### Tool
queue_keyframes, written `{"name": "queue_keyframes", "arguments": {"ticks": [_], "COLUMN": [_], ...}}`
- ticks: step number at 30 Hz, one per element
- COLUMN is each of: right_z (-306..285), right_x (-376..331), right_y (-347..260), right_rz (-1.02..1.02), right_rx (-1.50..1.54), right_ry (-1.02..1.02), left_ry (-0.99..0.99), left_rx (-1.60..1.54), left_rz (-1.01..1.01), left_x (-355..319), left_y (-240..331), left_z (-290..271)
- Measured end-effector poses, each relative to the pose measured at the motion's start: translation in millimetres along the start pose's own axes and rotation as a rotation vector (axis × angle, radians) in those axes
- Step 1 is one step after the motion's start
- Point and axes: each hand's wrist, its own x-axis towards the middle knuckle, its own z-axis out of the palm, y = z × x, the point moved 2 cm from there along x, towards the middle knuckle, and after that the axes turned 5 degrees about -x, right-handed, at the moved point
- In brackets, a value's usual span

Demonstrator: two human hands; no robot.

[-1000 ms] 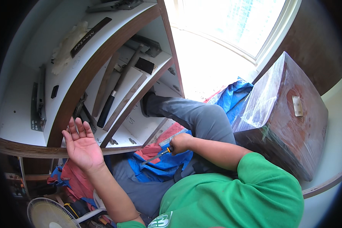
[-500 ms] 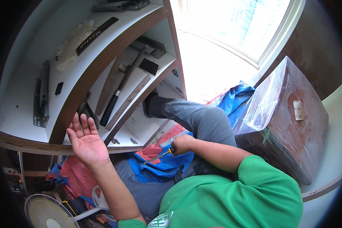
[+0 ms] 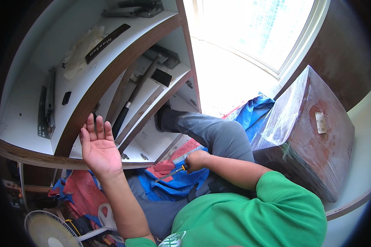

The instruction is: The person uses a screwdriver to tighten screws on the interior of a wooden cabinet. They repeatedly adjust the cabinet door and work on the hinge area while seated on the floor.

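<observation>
My left hand point(image 3: 103, 150) is raised, palm up with fingers stretched, at the front edge of the brown-edged cabinet point(image 3: 111, 68). Nothing lies in it. Over my lap, my right hand point(image 3: 196, 160) is closed round the yellow-and-black handle of a screwdriver point(image 3: 169, 175), whose long metal shaft points left. Its tip is over blue sheeting point(image 3: 193, 181). Inside the cabinet, near my left fingers, lies a long metal bar with a black grip point(image 3: 120, 120), next to wooden strips. My bent right leg point(image 3: 214, 127) reaches toward the lower compartment, foot inside.
Metal drawer slides point(image 3: 47, 109) and a dark printed strip point(image 3: 107, 43) lie in the upper compartment. A plastic-wrapped brown box point(image 3: 313, 136) stands at my right. A white fan point(image 3: 49, 230) is at lower left, near red cloth point(image 3: 84, 191). A bright window point(image 3: 255, 33) is ahead.
My left hand has shifted slightly right and up, still open. My right hand keeps the screwdriver in nearly the same place, a touch lower. The whole view has shifted a little.
</observation>
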Motion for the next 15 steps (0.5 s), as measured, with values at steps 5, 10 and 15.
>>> {"name": "queue_keyframes", "arguments": {"ticks": [5,10,15], "right_z": [0.5,2.5,3.5], "right_x": [-0.1,-0.2,0.7], "right_y": [-0.1,0.6,0.9], "right_rz": [-0.017,-0.010,-0.022], "right_rx": [-0.016,-0.021,-0.034], "right_ry": [-0.005,0.015,0.015], "left_ry": [0.043,0.081,0.087], "left_rx": [0.059,0.078,0.094], "left_rz": [0.032,0.029,0.017], "left_x": [2.9,3.4,5.5], "left_y": [-8.4,-12.1,-16.8], "left_z": [9.6,16.3,23.3]}}
